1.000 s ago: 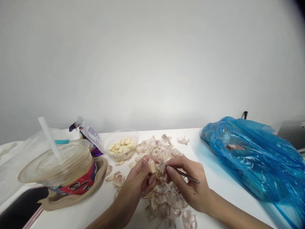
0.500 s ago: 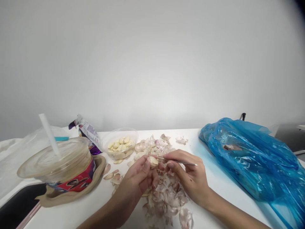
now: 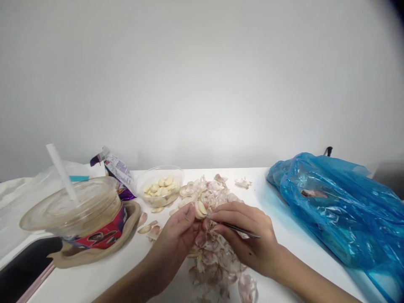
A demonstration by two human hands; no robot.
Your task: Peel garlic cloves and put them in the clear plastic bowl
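Across the white table (image 3: pixel 292 235), garlic skins (image 3: pixel 216 263); beyond, grey wall (image 3: pixel 202 84).

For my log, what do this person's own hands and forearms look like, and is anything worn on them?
Both the left hand and the right hand are bare, with no glove, ring or watch to be seen. No sleeve shows on the left forearm or right forearm. A small dark spot marks the right hand below the thumb.

Two hands (image 3: pixel 179 231), one tool (image 3: pixel 241 229), one bowl (image 3: pixel 177 184)
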